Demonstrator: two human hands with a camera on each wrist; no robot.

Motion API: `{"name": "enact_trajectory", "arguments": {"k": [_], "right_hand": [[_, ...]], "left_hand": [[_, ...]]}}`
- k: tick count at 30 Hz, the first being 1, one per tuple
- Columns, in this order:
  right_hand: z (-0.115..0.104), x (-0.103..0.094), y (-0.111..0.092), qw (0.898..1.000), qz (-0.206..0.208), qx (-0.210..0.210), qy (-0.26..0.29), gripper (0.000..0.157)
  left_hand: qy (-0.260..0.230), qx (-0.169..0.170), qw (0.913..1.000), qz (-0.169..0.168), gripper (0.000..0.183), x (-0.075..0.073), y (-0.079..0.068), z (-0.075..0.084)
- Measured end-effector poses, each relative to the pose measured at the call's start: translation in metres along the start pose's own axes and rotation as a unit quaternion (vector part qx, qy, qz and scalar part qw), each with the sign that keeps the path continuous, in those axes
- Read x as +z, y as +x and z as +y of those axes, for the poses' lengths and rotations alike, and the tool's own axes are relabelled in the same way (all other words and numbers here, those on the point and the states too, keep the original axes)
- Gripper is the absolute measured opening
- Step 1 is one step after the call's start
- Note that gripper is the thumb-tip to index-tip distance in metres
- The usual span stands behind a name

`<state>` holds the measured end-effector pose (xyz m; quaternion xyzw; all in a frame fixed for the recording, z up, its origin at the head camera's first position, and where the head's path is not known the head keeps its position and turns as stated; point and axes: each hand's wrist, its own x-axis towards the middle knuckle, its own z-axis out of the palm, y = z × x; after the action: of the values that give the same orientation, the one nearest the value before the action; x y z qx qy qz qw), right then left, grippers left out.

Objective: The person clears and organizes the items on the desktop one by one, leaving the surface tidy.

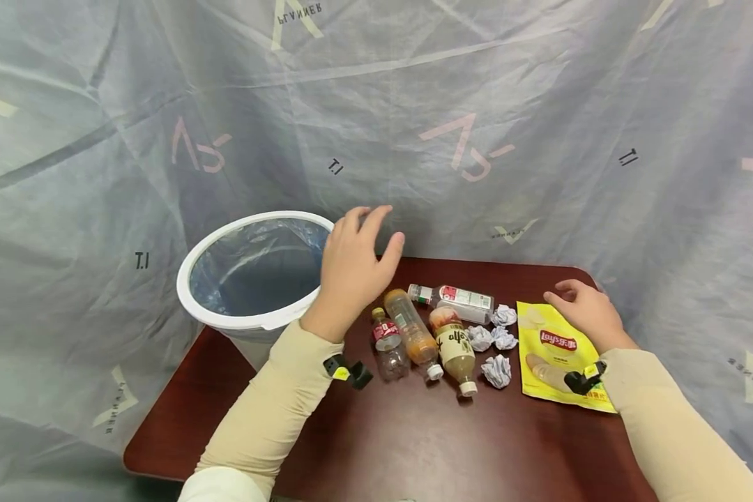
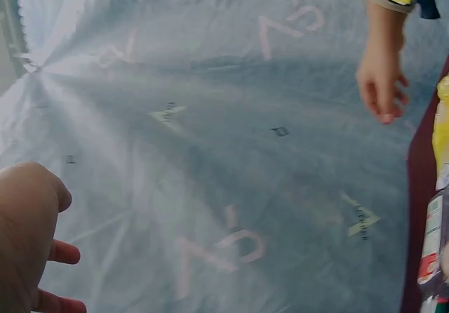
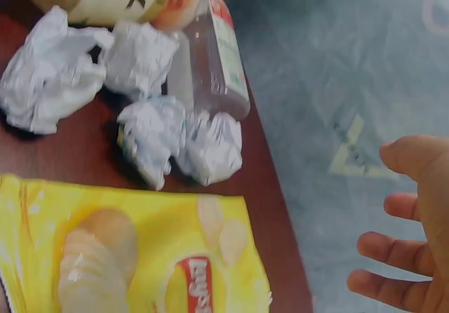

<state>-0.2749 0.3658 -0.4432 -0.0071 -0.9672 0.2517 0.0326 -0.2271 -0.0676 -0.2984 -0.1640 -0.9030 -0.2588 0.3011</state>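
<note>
My left hand point(image 1: 354, 275) is raised beside the bin's right rim, fingers spread and holding nothing. Above the yellow chip bag point(image 1: 549, 380) hovers my right hand point(image 1: 588, 314), its fingers loosely bent around nothing. The white-rimmed bin point(image 1: 191, 296) has a clear plastic liner. Between the hands lie a small red-labelled bottle point(image 1: 387, 335), an orange-tinted bottle point(image 1: 414, 328), a cream-labelled bottle point(image 1: 454, 348) and a clear bottle with a red and white label point(image 1: 467, 301). Several crumpled paper balls point(image 3: 52, 74) sit beside them, left of the bag.
The dark red-brown table point(image 1: 414, 446) carries the bottles, paper and bag, with the bin at its left edge. Grey printed sheeting point(image 1: 376, 139) hangs behind the table and on both sides.
</note>
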Motion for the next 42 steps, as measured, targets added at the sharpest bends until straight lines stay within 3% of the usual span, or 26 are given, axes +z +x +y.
{"name": "enact_trajectory", "arguments": {"k": [6,13,16,22,27,32,37,42], "right_hand": [[0.034,-0.002,-0.007,0.999,-0.011,0.031,0.004,0.075],[0.076,-0.005,-0.018,0.999,-0.007,0.041,0.008,0.071],[0.09,-0.003,-0.023,0.999,-0.004,0.046,0.011,0.068],[0.111,0.003,-0.03,0.998,-0.01,0.064,0.008,0.061],[0.127,0.008,-0.035,0.997,-0.036,0.069,-0.002,0.066],[0.139,0.017,-0.038,0.995,-0.059,0.081,0.001,0.075],[0.142,0.023,-0.04,0.993,-0.064,0.102,0.013,0.075],[0.143,0.03,-0.041,0.995,-0.055,0.087,0.009,0.067]], "left_hand": [[-0.001,-0.02,0.9991,0.037,0.047,-0.043,-0.018,-0.025],[0.006,-0.041,0.9977,0.054,0.048,-0.087,-0.032,-0.081],[0.005,-0.067,0.9969,0.04,0.048,-0.105,-0.039,-0.104],[0.018,-0.114,0.9928,-0.031,0.056,-0.139,-0.048,-0.149],[-0.007,-0.139,0.9881,-0.064,0.056,-0.146,-0.051,-0.187],[-0.052,-0.151,0.9827,-0.094,0.056,-0.144,-0.054,-0.214],[-0.077,-0.169,0.9755,-0.118,0.058,-0.14,-0.057,-0.228],[-0.082,-0.212,0.9569,-0.181,0.068,-0.141,-0.058,-0.23]]}}
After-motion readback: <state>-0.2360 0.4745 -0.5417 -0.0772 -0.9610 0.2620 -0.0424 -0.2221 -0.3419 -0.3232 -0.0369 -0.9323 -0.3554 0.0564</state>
